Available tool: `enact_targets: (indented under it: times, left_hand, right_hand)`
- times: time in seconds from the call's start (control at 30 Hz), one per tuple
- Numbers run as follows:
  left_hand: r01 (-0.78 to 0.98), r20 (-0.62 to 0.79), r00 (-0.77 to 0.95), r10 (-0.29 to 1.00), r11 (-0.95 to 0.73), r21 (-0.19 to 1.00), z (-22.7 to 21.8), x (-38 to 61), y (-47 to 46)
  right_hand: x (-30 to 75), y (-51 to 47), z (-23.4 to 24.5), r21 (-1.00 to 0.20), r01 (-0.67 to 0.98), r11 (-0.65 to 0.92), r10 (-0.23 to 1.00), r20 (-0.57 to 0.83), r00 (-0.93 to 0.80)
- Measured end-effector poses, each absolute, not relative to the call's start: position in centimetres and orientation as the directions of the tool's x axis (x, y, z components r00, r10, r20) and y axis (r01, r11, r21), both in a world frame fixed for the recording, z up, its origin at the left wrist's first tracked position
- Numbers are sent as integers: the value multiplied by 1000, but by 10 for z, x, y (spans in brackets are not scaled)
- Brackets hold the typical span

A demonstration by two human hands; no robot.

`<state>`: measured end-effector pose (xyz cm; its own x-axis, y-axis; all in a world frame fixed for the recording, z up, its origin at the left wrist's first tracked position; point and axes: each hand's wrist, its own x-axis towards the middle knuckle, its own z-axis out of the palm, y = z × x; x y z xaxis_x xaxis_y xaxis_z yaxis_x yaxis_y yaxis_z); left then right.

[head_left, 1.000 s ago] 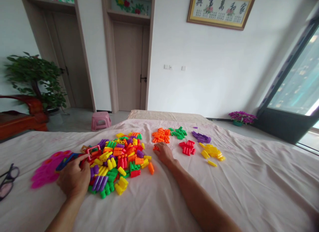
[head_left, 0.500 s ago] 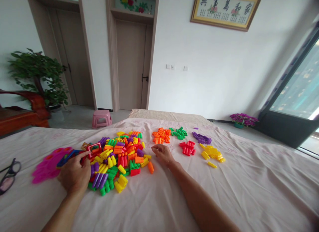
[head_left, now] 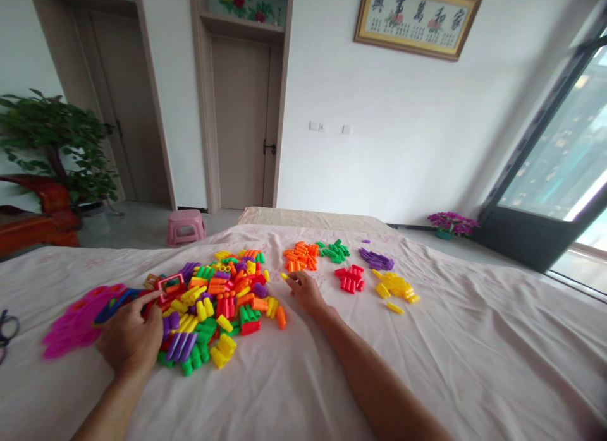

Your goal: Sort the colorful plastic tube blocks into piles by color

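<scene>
A big mixed pile of coloured plastic blocks lies on the pink bed sheet. My left hand rests curled on the pile's left edge, its index finger touching a red frame piece. My right hand sits just right of the pile, fingers pinched on a small yellow block. Beyond it lie sorted heaps: orange blocks, green blocks, purple blocks, red blocks and yellow blocks.
A magenta flower-shaped plate with a blue piece lies left of the pile, and glasses at the far left edge. Past the bed stand a pink stool, a potted plant, two doors and a window at right.
My right hand left an orange block by the orange heap, drew back toward the mixed pile and now pinches a yellow block. The left hand barely moved. The view shifted slightly.
</scene>
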<state>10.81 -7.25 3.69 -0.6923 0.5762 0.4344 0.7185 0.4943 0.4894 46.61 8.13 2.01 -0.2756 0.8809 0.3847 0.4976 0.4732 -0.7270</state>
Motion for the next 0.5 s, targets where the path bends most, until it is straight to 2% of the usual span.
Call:
enact_targets:
  times: [0.1, 0.23, 0.37, 0.5]
  left_hand:
    - [704, 405, -706, 581, 521, 482, 37, 105, -72]
    - [702, 388, -710, 587, 553, 449, 37, 104, -70]
    - [705, 375, -707, 600, 548, 451, 37, 102, -69]
    - [709, 380, -699, 607, 513, 484, 32, 98, -68]
  right_hand:
    - [492, 100, 25, -744, 531, 407, 867, 498, 34]
    - [550, 115, 38, -746, 614, 258, 738, 562, 373]
    - [604, 115, 44, -748, 660, 72, 574, 573, 586]
    - [637, 108, 44, -771, 627, -108, 410, 540, 735]
